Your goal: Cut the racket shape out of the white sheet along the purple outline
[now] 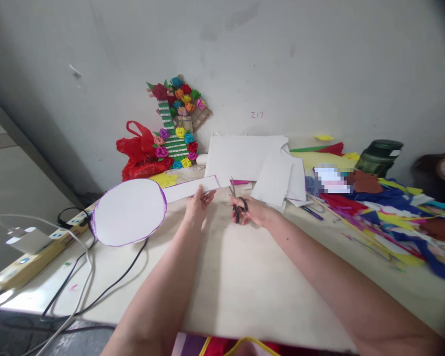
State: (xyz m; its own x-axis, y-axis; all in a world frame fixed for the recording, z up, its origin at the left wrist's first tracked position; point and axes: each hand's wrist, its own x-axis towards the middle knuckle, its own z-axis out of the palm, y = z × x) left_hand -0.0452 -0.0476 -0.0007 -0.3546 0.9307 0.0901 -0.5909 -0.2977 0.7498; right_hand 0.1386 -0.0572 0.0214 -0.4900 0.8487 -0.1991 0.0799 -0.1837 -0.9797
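A white paddle-shaped cutout (130,212) has a rounded body at the left and a long narrow strip running right, with purple lines along its edges. Near the strip's right end, my left hand (199,201) grips it between thumb and fingers. Black-handled scissors (233,187) are in my right hand (249,209), fingers through the handles and blades pointing up toward the wall. The blades are a little right of the strip's end, apart from it.
Behind are white sheets (244,155), a flower-decorated guitar shape (176,143) and a red bag (137,153). At right lie a phone (332,179), a purple pen (312,213), a green bottle (378,158) and colourful scraps (404,212). A power strip (40,257) with cables lies left.
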